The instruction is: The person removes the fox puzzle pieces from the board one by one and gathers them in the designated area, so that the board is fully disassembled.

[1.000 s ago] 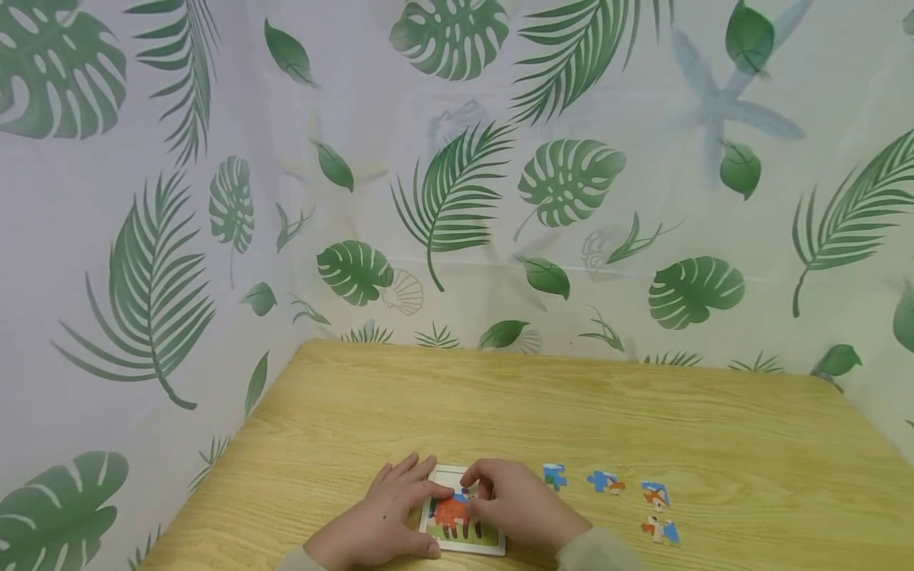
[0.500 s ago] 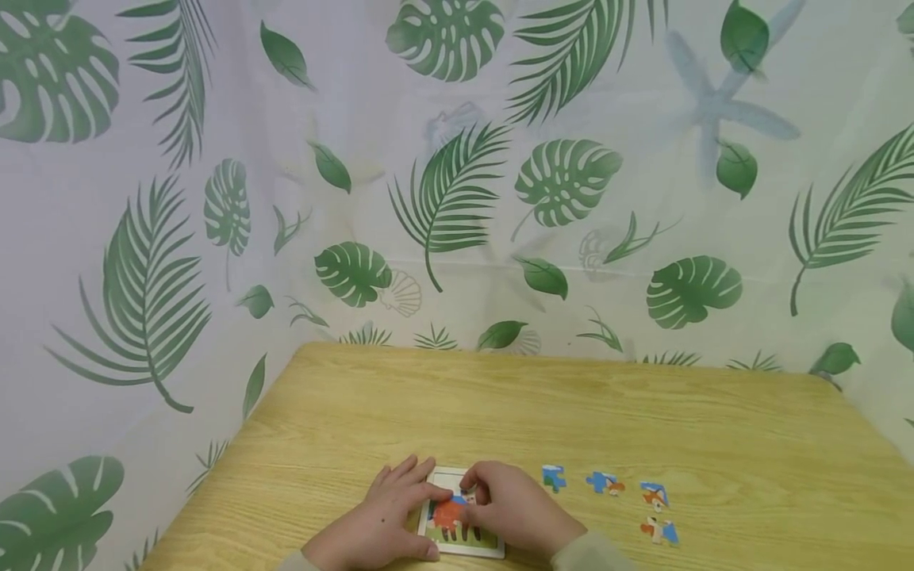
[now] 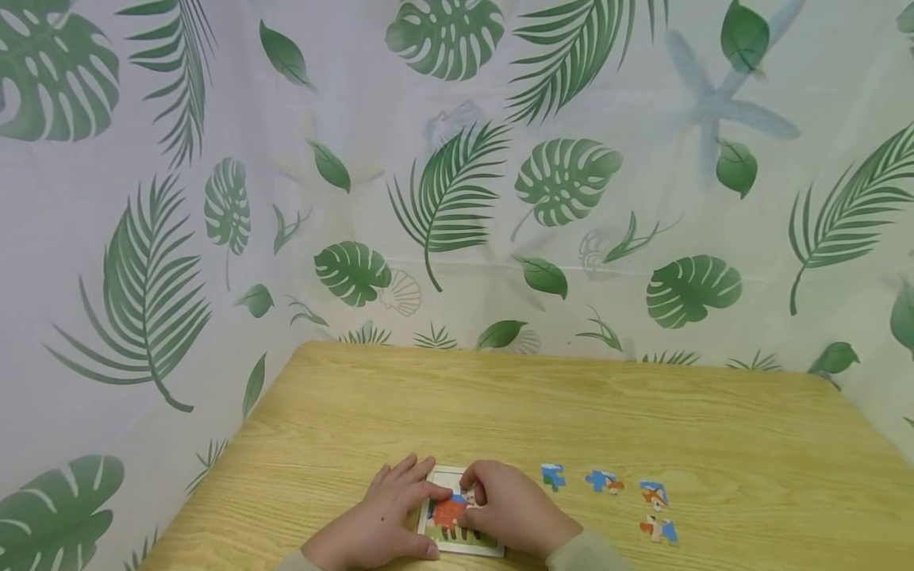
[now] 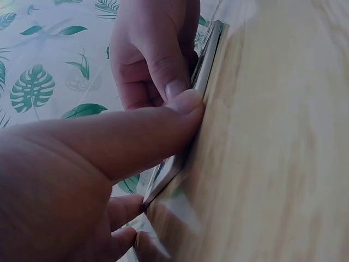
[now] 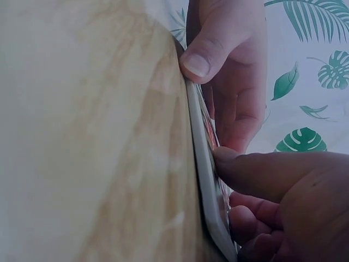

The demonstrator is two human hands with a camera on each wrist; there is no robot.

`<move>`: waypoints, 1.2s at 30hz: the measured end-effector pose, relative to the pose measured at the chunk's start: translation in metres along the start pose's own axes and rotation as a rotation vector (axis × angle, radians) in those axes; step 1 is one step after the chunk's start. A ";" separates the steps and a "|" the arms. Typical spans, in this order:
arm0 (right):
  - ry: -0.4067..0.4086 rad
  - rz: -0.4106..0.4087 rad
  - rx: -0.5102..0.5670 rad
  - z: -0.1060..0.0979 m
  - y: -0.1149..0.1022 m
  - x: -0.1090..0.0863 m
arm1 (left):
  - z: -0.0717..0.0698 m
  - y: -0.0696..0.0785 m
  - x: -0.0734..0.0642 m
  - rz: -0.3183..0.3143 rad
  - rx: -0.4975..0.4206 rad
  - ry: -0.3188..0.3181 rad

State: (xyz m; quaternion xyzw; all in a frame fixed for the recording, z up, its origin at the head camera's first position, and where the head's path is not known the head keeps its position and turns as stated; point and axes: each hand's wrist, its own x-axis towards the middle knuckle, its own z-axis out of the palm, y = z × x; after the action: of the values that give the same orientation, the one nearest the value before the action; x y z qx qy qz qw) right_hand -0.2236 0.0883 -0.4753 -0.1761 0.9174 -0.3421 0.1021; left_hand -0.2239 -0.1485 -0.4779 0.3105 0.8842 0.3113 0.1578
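Observation:
A small white-rimmed jigsaw puzzle tray (image 3: 464, 549) lies on the table, with a red and blue figure with dark legs showing in its lower part. My left hand (image 3: 382, 507) rests across its left side with fingers spread. The left index fingertip touches the picture and the thumb lies at the near rim. Over the right side, my right hand (image 3: 517, 503) has curled fingers, with index and thumb pinching at a puzzle piece (image 3: 469, 497) in the picture, mostly hidden by the fingers. In the right wrist view, the right thumb presses on the tray's surface.
Loose puzzle pieces lie right of the tray: a blue and green one (image 3: 552, 477), a blue and orange one (image 3: 604, 481), and two fox-patterned ones (image 3: 654, 495) (image 3: 658, 530). A leaf-print cloth (image 3: 485, 198) hangs behind the wooden table (image 3: 571, 412).
My right thumb has slid slightly left and toward me over the picture, while the index stays near the same spot. The left hand and loose pieces keep their places.

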 end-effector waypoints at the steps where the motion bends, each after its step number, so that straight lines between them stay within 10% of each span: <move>1: -0.002 0.005 -0.004 0.000 0.000 0.000 | 0.000 0.000 0.000 0.001 0.001 0.000; 36: -0.032 0.053 -0.011 -0.003 -0.004 0.004 | -0.001 0.004 0.000 0.001 0.031 -0.005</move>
State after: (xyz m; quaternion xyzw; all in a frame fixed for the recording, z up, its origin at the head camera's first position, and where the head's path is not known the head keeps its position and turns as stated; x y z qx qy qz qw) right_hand -0.2274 0.0855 -0.4705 -0.1576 0.9218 -0.3314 0.1248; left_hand -0.2227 -0.1470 -0.4746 0.3142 0.8883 0.2969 0.1551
